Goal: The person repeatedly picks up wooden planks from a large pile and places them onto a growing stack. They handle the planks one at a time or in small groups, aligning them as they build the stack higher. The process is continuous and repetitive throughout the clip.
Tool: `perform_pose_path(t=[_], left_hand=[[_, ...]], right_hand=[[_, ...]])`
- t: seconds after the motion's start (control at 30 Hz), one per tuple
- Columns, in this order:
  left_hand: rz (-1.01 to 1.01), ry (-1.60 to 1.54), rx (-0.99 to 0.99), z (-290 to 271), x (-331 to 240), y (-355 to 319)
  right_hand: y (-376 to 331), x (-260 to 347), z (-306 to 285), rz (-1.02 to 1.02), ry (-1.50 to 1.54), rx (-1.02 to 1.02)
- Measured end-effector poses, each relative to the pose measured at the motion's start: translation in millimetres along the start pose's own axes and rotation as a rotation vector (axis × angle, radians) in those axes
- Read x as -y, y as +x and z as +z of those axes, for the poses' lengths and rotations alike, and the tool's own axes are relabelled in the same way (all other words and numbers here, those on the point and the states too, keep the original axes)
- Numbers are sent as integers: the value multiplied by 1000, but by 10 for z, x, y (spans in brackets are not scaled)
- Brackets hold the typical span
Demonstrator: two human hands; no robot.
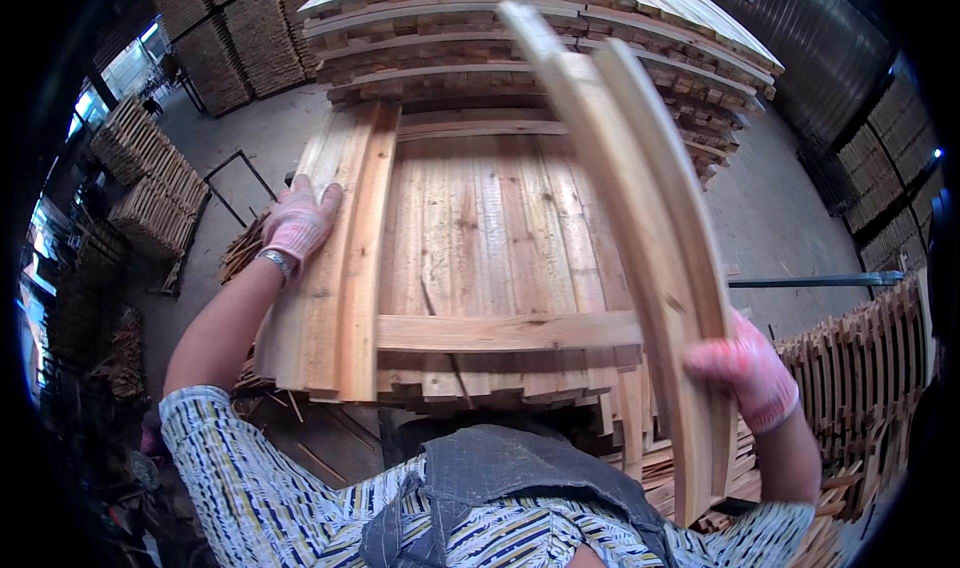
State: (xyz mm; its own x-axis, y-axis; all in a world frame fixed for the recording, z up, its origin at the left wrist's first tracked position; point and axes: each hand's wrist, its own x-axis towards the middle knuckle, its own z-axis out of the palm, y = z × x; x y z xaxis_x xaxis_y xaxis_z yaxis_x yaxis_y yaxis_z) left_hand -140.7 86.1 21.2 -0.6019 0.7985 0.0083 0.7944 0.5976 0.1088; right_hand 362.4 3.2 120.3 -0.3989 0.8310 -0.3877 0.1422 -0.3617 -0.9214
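Right hand (pixel 748 373): closely gripping raised boards (pixel 648 238), thumb wrapping over
Left hand (pixel 302 221): resting, fingers spread, on planks (pixel 335 278) beneath
Control: ideally keeping raised boards aligned beyond the right grip

Smooth matt wd boards (pixel 650 258), knit cloth gloves (pixel 298 223), shiny metal wristband (pixel 277 260), matt cloth apron (pixel 520 460), rough-lkg wd stack (pixel 450 56)
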Motion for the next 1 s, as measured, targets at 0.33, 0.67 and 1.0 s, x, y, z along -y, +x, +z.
perform_pose_path(t=[0.33,0.67,1.0], left_hand=[[8,-43,9,45,-21,28],[12,-65,69,3,-68,-60],[31,-79,25,-25,-21,-42]], right_hand=[[1002,-134,941,-69,-1080,-124],[845,-73,1368,-392,-1242,-119],[1182,32,1592,-278,-1115,-18]])
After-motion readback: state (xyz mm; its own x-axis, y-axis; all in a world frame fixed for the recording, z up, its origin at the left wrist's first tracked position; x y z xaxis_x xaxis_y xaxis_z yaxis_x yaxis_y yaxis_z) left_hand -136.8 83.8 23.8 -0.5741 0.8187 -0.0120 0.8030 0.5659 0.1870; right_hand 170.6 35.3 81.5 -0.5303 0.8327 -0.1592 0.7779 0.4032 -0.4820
